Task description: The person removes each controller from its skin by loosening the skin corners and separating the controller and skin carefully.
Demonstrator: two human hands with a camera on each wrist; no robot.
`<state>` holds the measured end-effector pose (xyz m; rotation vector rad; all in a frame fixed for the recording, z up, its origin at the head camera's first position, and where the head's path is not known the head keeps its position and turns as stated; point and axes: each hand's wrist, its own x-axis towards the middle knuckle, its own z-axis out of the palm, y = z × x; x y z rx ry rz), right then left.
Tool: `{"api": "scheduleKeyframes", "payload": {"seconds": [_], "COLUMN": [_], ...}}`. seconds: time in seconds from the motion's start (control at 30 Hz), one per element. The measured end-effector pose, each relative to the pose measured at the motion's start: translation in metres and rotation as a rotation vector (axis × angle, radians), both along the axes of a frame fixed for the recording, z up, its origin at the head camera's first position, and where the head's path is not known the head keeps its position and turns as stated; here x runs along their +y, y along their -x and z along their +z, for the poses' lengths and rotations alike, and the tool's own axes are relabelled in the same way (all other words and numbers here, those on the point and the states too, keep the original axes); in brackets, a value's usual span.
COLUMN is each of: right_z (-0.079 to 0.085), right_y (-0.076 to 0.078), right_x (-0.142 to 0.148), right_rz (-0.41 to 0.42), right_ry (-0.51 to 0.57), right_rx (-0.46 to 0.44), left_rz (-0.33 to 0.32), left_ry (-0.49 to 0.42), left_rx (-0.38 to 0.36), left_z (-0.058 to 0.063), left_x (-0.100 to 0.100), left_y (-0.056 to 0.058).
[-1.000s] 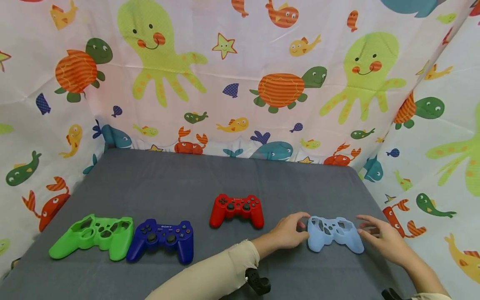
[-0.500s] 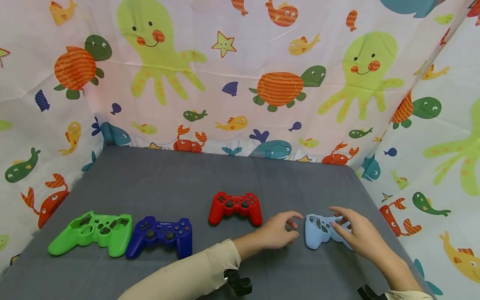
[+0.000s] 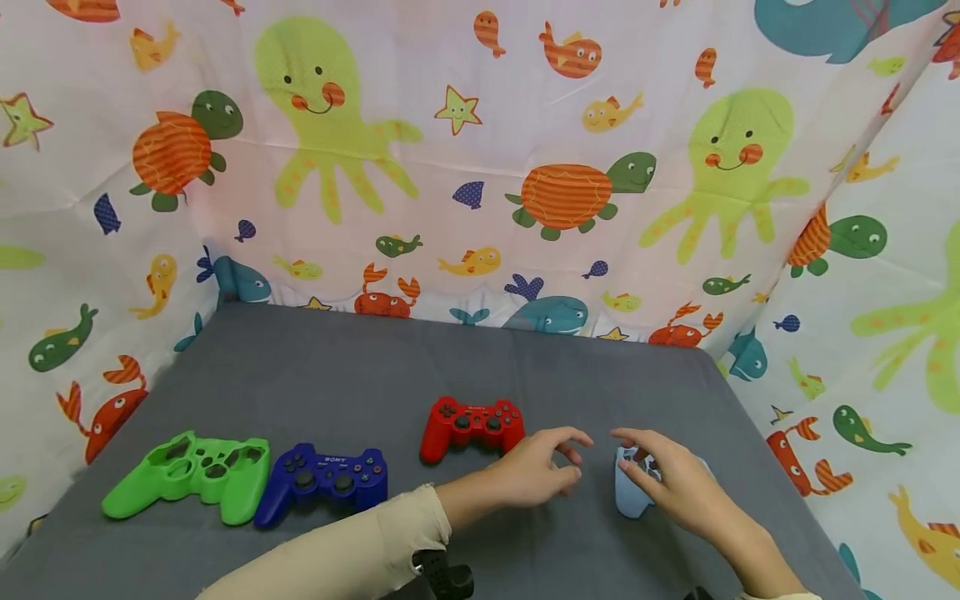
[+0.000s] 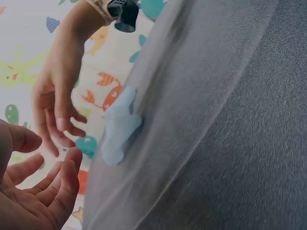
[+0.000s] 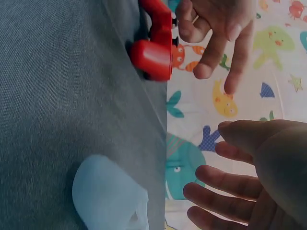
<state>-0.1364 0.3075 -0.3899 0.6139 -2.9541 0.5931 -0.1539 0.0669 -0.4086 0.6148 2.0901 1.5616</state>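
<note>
A light blue controller cover [image 3: 630,492] lies on the grey table at the right, partly hidden in the head view by my right hand [image 3: 678,479]. That hand hovers above it with loosely bent fingers and holds nothing; the right wrist view shows the cover [image 5: 108,194] apart from the fingers. My left hand [image 3: 534,468] hangs in the air between the cover and a red game controller [image 3: 474,425], its fingers relaxed with nothing in them. From the head view it overlaps the red controller's right grip. In the left wrist view the whole cover [image 4: 120,127] rests on the cloth.
Toward the left, a green controller cover [image 3: 197,477] lies close against a blue game controller [image 3: 324,482]. A dark grey cloth [image 3: 345,358] spreads over the table. Behind and at the sides hangs a white curtain [image 3: 427,208] printed with sea animals.
Both hands have shifted left, away from where they flanked the light blue cover. My right hand now passes over the cover; the left has come nearer the red controller. The controllers stay put.
</note>
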Motion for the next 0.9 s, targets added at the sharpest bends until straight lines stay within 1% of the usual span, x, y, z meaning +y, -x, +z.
{"api": "scheduleKeyframes", "payload": {"seconds": [0.17,0.27,0.37,0.53,0.63,0.73,0.8,0.9], "right_z": [-0.002,-0.002,-0.001,0.0,0.0,0.0,0.0,-0.002], "right_y": [-0.001,0.002,0.004,0.011,0.014,0.017,0.02,0.025], "right_x": [-0.003,-0.007,-0.012,-0.016,-0.016,-0.014,-0.012,-0.011], "right_rz": [-0.001,-0.001,0.003,0.026,0.043,0.044,0.042,0.044], "right_ry": [0.019,0.033,0.045,0.065,0.093,0.124,0.157,0.21], "right_rx": [-0.034,-0.033,-0.026,-0.03,-0.033,-0.03,-0.048,-0.111], "left_rz": [0.039,0.064,0.093,0.141,0.154,0.162,0.173,0.203], "left_ry": [-0.033,-0.056,-0.066,-0.075,-0.073,-0.07,-0.07,-0.076], "left_rx": [-0.021,-0.003,0.004,-0.001,0.017,0.038,0.057,0.081], "left_z": [0.006,0.01,0.01,0.004,-0.003,-0.008,-0.01,-0.01], "left_x": [-0.015,-0.026,-0.038,-0.059,-0.07,-0.079,-0.086,-0.095], "left_y": [0.001,0.005,0.005,0.005,0.003,0.002,0.002,0.005]}}
